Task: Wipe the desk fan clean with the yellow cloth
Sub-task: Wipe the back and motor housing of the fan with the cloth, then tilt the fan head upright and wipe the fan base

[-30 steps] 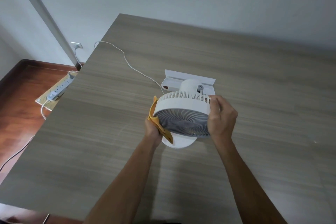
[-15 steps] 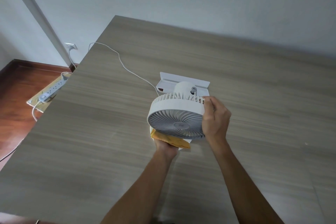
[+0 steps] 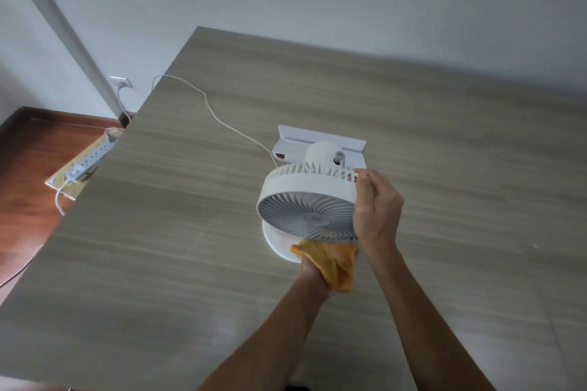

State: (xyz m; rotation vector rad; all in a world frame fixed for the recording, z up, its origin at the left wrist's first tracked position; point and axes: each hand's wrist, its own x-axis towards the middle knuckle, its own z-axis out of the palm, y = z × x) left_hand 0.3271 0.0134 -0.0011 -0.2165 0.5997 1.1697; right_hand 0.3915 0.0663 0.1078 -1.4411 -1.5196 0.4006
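Observation:
A white desk fan (image 3: 305,200) stands on the wooden table (image 3: 190,247), its round grille tilted toward me. My right hand (image 3: 376,209) grips the right side of the fan's head, fingers curled over the rim. Below the grille, my left hand (image 3: 313,270) is closed on the yellow cloth (image 3: 333,260), which is pressed against the fan's round white base (image 3: 274,240) at its front right. Most of my left hand is covered by the cloth.
A white shelf-like bracket (image 3: 317,140) lies just behind the fan. The fan's white cable (image 3: 216,117) runs left across the table and off its edge. A power strip (image 3: 92,159) sits on a board on the floor to the left, below a wall socket (image 3: 120,82).
My left hand has carried the cloth from the fan head's left rim down under the grille and across the base to its right. My right hand kept its grip on the head.

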